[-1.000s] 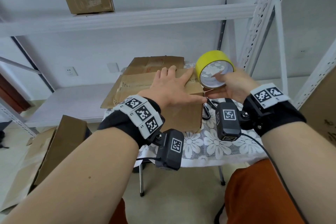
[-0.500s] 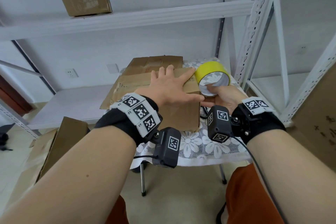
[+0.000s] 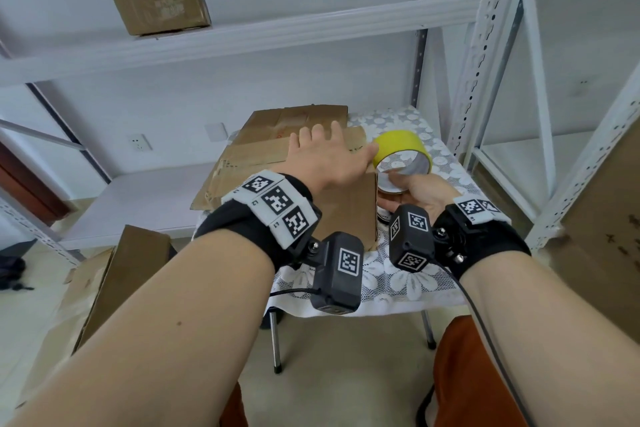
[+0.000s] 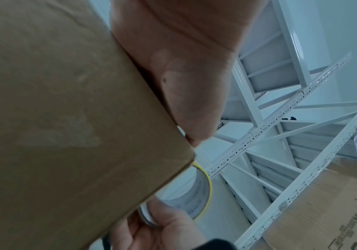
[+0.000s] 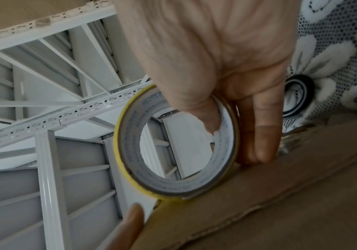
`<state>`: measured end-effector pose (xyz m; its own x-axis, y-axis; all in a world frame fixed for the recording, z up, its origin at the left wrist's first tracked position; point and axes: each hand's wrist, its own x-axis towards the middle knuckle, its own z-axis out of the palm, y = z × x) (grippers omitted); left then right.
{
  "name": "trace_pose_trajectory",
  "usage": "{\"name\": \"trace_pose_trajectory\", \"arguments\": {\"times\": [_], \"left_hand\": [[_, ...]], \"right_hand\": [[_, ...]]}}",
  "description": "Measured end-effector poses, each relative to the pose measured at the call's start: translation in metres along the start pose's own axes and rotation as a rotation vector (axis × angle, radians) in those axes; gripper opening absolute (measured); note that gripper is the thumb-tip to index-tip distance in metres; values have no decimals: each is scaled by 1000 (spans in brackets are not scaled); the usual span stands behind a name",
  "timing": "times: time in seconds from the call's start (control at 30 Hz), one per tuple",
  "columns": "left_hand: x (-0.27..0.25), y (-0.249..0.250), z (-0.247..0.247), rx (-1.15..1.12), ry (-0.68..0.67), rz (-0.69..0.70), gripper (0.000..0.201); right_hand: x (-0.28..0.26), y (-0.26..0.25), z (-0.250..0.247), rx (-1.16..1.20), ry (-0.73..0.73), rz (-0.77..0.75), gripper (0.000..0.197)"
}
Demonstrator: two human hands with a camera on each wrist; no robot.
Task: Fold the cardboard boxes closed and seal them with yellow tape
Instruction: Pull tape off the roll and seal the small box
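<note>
A brown cardboard box (image 3: 346,215) stands on a small table with a lace flower cloth (image 3: 398,277). My left hand (image 3: 322,158) lies flat on the folded top flaps, fingers straight, with the thumb (image 4: 190,94) reaching along the box's right edge. My right hand (image 3: 414,191) grips a roll of yellow tape (image 3: 401,146) at the box's upper right corner. In the right wrist view its thumb sits inside the roll (image 5: 130,152) and its fingers lie outside. The roll's rim touches the box (image 5: 280,203) there. More cardboard flaps lie open behind the left hand.
White metal shelving (image 3: 485,55) surrounds the table. Another cardboard box (image 3: 162,10) sits on the upper shelf. Flattened cardboard (image 3: 114,281) leans on the floor at left, and a large carton (image 3: 606,236) stands at right. A black ring-shaped thing (image 5: 297,96) lies on the cloth beside the box.
My right hand has brought the tape roll down and closer to the box's right top corner. My left hand has stayed flat on the flaps.
</note>
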<state>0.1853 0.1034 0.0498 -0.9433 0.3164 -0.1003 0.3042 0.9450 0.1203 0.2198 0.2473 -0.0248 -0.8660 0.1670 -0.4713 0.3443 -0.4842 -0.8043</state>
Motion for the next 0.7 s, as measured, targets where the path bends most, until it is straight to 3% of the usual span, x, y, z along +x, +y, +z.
{"name": "trace_pose_trajectory", "arguments": {"times": [0.23, 0.4, 0.5, 0.6, 0.7], "left_hand": [[3, 23, -2, -30, -35, -91, 78], [8, 26, -3, -44, -16, -110, 67], [11, 30, -3, -59, -7, -127, 64], [14, 32, -2, -60, -13, -133, 61], [16, 32, -4, -43, -34, -116, 59]], "right_hand": [[4, 3, -3, 29, 6, -18, 10], [10, 13, -8, 5, 16, -21, 25], [13, 10, -9, -57, 68, -72, 25], [15, 5, -10, -181, 112, -182, 2], [14, 1, -7, -316, 163, -291, 22]]}}
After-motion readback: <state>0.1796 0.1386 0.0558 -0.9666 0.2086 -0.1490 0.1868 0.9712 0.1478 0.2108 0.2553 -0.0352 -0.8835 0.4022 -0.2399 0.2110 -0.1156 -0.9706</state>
